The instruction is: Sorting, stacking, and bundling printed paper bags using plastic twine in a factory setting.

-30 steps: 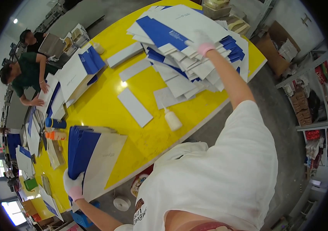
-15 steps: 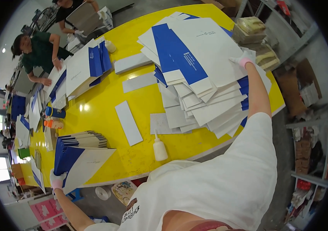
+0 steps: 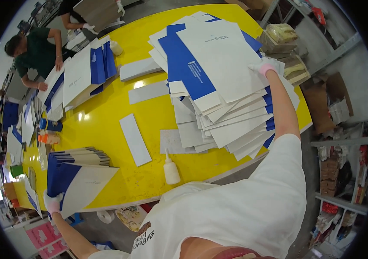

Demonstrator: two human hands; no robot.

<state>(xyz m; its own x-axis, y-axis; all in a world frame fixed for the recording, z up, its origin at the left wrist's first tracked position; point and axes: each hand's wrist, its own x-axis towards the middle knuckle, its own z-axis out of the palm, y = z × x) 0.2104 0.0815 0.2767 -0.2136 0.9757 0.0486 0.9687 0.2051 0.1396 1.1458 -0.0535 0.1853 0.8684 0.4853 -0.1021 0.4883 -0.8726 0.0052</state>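
My left hand [image 3: 53,202], in a white glove with a pink cuff, grips the near left edge of a stack of folded white-and-blue paper bags [image 3: 88,183]. The stack stands fanned on the table's near left edge. Across the table, my right hand [image 3: 264,67], gloved alike, is closed at the right edge of the top flat paper bag [image 3: 218,56], thumb over its white face. The fingers underneath are partly hidden. Beneath that bag lies a high, uneven pile of similar bags [image 3: 240,129]. A white squeeze bottle [image 3: 172,172] with a thin nozzle stands between my arms.
On the yellow table [image 3: 102,125] lie a white card strip [image 3: 135,139], another strip [image 3: 148,92] and a stack of strips [image 3: 140,69]. A blue jar [image 3: 51,125] and an orange-capped bottle [image 3: 49,138] stand left. Two people work at the far left. Metal shelves [image 3: 344,140] line the right.
The whole view has shifted, so the table and its things sit slightly farther left. My right hand stays at the top bag's edge, and my left hand keeps its hold on the folded stack.
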